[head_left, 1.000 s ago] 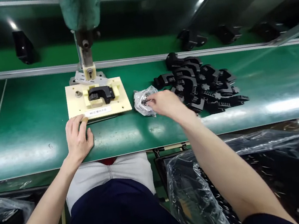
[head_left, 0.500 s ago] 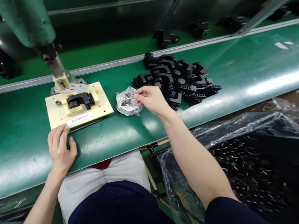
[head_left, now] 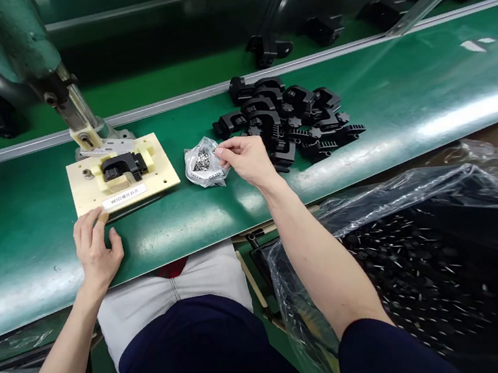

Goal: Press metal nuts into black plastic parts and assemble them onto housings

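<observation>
My left hand (head_left: pixel 98 247) rests at the front left edge of a cream fixture board (head_left: pixel 83 197), thumb apart and fingers stretched onto the edge. A black curved plastic part (head_left: pixel 124 166) sits in the nest on that board, under the tip of a green press (head_left: pixel 18 43). My right hand (head_left: pixel 249 158) is closed in a pinch at the right rim of a small clear plastic bag (head_left: pixel 216 176). Small shiny metal pieces (head_left: pixel 201 160), which look like screws, lie inside the bag. What is between the right fingertips is too small to make out.
Right of the bag lies a heap of black plastic parts (head_left: pixel 285 114) on the green bench (head_left: pixel 165 225). More black parts (head_left: pixel 323 30) stand behind the metal rail. Below the bench at right, a plastic-lined box (head_left: pixel 456 179) holds many small dark pieces.
The view has shifted slightly, so the bench items appear a little further left and higher. My right hand stays pinched at the bag's rim, and my left hand stays on the board's edge.
</observation>
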The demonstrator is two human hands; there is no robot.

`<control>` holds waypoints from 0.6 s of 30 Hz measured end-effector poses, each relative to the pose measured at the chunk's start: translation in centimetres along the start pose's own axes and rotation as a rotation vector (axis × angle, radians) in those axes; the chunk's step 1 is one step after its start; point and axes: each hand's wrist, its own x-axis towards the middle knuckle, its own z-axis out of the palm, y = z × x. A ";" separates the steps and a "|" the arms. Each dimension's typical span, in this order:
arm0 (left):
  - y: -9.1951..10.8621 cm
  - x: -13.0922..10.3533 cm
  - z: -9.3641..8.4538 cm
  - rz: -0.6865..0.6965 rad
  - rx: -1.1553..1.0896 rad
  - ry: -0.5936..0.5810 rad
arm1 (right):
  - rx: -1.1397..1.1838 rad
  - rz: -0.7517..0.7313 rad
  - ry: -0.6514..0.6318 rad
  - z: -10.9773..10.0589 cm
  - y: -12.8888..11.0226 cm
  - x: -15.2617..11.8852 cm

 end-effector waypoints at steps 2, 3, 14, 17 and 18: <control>0.0 0.0 0.0 -0.004 -0.009 0.004 | 0.040 0.014 0.001 0.1 -0.1 -0.1; 0.0 0.0 0.0 -0.009 -0.016 0.008 | 0.058 0.020 0.003 0.2 -0.1 -0.1; 2.4 0.0 -0.8 -0.171 -0.141 0.116 | -0.372 -0.482 0.137 1.7 -1.1 -3.0; 7.2 0.5 -2.1 -0.540 -0.558 0.050 | -0.619 -1.054 0.077 3.7 -1.9 -7.3; 8.8 0.8 -2.5 -0.722 -0.760 -0.017 | -0.656 -1.197 0.040 4.3 -2.1 -8.7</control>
